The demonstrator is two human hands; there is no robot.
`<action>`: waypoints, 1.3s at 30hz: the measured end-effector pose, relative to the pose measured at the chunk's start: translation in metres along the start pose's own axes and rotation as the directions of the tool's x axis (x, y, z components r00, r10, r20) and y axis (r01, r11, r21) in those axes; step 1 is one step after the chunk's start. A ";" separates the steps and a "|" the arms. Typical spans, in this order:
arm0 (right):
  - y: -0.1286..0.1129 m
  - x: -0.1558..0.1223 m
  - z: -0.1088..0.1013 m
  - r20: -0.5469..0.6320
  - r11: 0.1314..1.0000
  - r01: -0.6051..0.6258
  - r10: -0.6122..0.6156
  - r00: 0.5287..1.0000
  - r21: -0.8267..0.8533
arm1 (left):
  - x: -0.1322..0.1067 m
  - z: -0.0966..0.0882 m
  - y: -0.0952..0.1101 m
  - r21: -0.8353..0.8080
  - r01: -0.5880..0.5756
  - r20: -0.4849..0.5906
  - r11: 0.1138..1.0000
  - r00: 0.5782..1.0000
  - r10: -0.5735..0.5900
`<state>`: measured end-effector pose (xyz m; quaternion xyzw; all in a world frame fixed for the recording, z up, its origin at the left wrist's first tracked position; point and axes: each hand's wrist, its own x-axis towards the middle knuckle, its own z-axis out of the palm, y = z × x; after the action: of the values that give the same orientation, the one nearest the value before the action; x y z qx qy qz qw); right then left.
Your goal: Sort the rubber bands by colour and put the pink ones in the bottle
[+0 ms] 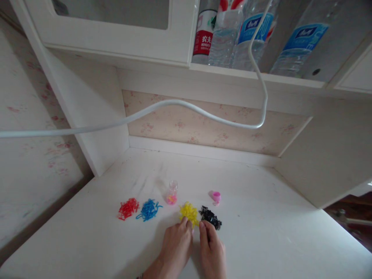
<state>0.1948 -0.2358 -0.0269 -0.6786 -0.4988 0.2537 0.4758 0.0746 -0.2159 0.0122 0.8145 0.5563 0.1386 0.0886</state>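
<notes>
My left hand (178, 242) is closed, its fingers bent down at the near edge of a pile of small yellow rubber bands (188, 211). Close beside it, my right hand (212, 246) has thumb and forefinger pinched together, just in front of a pile of black rubber bands (210, 217). Whatever lies between the fingertips of either hand is too small or hidden to make out. Behind the yellow pile stands a small clear bottle (173, 186) with pink and yellow bits at its bottom. A pink cap (216, 197) lies beyond the black pile.
Piles of red rubber bands (128, 209) and blue rubber bands (149, 209) lie to the left on the white tabletop (261, 236). A white cable (174, 102) hangs across the view. Overhead, a cabinet shelf (226, 71) holds several plastic bottles (252, 29). Side panels flank the desk.
</notes>
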 end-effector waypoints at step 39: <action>-0.133 0.085 0.045 0.088 0.962 0.259 -0.266 0.960 0.082 | -0.051 -0.012 -0.070 -0.663 0.079 -0.084 0.745 0.980 -0.179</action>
<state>0.1316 -0.1336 0.0851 -0.5762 -0.5980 0.2388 0.5034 -0.0085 -0.2385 -0.0038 0.6790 0.5324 0.3759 0.3379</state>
